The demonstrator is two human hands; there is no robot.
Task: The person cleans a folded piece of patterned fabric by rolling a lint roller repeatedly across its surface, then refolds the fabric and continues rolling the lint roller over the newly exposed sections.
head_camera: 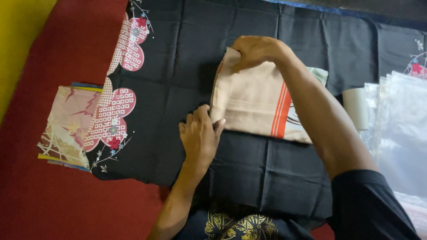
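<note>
Beige folded cloth (258,104) lay on black cloth (249,169), centre of scene. Left hand (200,135) pressed flat on its near-left corner, grip spread. Right hand (253,51) pinched its far-left corner, grip closed on the fabric. Clear bags (400,129) lay right; patterned cloth stack (66,126) left.

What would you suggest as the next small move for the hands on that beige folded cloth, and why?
Probably press and smooth the fold flat. The left hand rests on the near left corner of the beige folded cloth, while the right hand pinches its far corner, which is slightly lifted off the black cloth.
</note>
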